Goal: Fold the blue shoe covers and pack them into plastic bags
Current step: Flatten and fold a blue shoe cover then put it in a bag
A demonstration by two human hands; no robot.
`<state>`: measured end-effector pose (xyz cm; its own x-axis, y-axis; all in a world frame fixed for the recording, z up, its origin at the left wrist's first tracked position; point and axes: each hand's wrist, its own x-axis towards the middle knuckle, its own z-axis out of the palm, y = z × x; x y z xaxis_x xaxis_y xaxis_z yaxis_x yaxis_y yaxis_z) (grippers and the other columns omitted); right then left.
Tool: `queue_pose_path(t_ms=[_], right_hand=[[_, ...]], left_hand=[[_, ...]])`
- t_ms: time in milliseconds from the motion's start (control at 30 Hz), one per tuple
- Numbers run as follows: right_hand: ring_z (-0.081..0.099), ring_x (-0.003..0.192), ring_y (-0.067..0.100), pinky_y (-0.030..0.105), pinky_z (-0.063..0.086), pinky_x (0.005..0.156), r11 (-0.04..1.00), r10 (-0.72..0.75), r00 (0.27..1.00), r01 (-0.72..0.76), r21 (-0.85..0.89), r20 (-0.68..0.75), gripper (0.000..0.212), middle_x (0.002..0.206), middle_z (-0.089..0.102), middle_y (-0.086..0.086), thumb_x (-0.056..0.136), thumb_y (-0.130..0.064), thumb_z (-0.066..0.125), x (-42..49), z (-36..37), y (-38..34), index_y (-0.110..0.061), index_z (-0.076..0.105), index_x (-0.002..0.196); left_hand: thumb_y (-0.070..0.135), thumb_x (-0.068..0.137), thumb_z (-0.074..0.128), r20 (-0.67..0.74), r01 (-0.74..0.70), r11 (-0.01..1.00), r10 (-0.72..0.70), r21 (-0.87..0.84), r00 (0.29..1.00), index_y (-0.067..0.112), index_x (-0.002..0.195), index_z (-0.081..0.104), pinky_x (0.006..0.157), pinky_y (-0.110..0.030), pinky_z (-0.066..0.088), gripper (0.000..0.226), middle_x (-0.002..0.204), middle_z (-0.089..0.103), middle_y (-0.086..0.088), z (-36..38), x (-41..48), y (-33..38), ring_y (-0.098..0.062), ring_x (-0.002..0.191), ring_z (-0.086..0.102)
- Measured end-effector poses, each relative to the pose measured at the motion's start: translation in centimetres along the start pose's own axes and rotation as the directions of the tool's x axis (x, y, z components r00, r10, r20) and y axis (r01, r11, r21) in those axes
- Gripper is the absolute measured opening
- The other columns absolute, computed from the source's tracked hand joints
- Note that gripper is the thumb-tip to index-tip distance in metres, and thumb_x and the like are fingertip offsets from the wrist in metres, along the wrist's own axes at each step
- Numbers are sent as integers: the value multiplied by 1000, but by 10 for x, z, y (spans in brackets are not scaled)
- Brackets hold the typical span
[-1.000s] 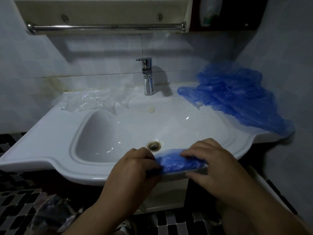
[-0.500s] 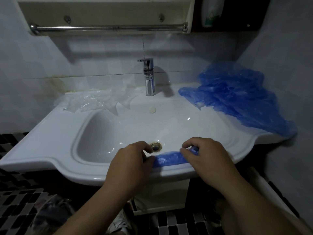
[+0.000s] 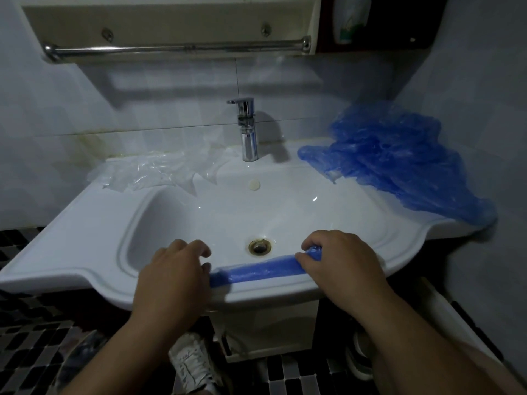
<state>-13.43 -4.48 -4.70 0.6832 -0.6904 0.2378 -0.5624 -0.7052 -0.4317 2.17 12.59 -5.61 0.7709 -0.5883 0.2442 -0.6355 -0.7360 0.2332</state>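
Lying along front rim of sink [image 3: 85, 252], folded blue shoe cover [image 3: 256, 270] spans betw. both hands. R hand [image 3: 342, 263] pinches its R end, fingers curled. L hand [image 3: 174, 275] sits over L end; grip can't be told. Loose cover pile [image 3: 399, 166] back R, clear bags [image 3: 148, 175] back L.

Dim bathroom, flat cool light. White ceramic washbasin [image 3: 85, 252] fills centre, with chrome mixer tap [image 3: 248, 132] at 12 o'clock and metal-ringed drain [image 3: 259, 247] just below centre. Pale wall tiles [image 3: 142, 109] behind, stained at 10 o'clock. Chrome towel bar [image 3: 176, 49] under cream wall cabinet [image 3: 171, 21] at 12. Bottle [image 3: 350, 21] at 1 o'clock. Black-and-grey mosaic floor [image 3: 34, 352] at 7 and 5.
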Motion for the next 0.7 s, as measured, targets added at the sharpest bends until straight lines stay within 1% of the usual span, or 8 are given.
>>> queue_pose_path(t_ms=[100, 200, 267, 333, 400, 567, 633, 700], right_hand=[[55, 85, 5, 17, 42, 79, 1000, -6, 1000, 7, -23, 24, 26, 107, 69, -10, 92, -45, 61, 0, -1, -2, -29, 68, 111], [57, 88, 6, 19, 45, 81, 1000, -2, 998, 3, -21, 57, 24, 107, 69, -10, 92, -43, 61, 1, -3, -3, -29, 69, 111], [58, 87, 7, 20, 44, 78, 1000, -6, 997, 8, -25, 78, 20, 104, 70, -9, 92, -40, 61, 3, -4, -2, -29, 71, 106], [60, 87, 8, 23, 48, 80, 1000, -5, 995, 7, -18, 101, 18, 101, 70, -8, 93, -38, 60, 4, -5, -1, -29, 72, 103], [60, 87, 8, 24, 49, 83, 1000, -1, 993, 3, -10, 118, 19, 101, 70, -8, 94, -38, 59, 4, -6, -1, -29, 72, 103], [54, 99, 11, 28, 48, 87, 989, -58, 998, 57, -134, -7, 22, 108, 62, -7, 93, -36, 60, 1, -1, -1, -28, 68, 113], [54, 107, 14, 32, 45, 94, 963, -210, 974, 190, -190, -91, 24, 113, 61, -6, 90, -30, 63, -4, 1, -7, -27, 68, 114], [48, 127, 14, 41, 32, 113, 913, -384, 923, 378, -154, -11, 30, 130, 58, -9, 95, -36, 52, -13, 4, -17, -30, 63, 121]], left_hand=[[15, 88, 60, -96, -78, 996, 73, -47, 993, 27, 112, 64, 81, -37, 47, 27, 111, 60, 1, -2, 0, -7, -25, 101, 56], [26, 91, 52, -174, -385, 904, 355, -187, 919, 28, 124, 59, 97, -27, 40, 34, 127, 58, 7, -11, -10, 15, -15, 115, 53], [53, 92, 37, 18, -573, 802, 584, -167, 812, 35, 146, 38, 116, -23, 22, 56, 152, 37, 14, -10, -20, 32, -7, 139, 34], [70, 92, 27, 182, -609, 787, 616, -98, 767, 41, 154, 6, 118, -25, 2, 72, 162, 4, 18, -1, -25, 38, -4, 149, 7], [75, 90, 25, 193, -604, 795, 601, -51, 775, 42, 152, -8, 117, -26, 0, 77, 162, -4, 18, 8, -26, 36, -5, 149, 5], [76, 84, 31, 105, -620, 784, 620, -37, 778, 42, 153, 1, 120, -27, 12, 82, 162, 8, 18, 16, -26, 35, -5, 147, 18], [75, 81, 37, 106, -611, 790, 612, -53, 783, 40, 154, 14, 118, -28, 20, 84, 160, 20, 16, 17, -26, 35, -7, 144, 29], [72, 76, 44, 141, -608, 790, 612, -72, 778, 39, 146, 35, 109, -30, 37, 78, 151, 40, 15, 16, -26, 35, -9, 132, 46]])
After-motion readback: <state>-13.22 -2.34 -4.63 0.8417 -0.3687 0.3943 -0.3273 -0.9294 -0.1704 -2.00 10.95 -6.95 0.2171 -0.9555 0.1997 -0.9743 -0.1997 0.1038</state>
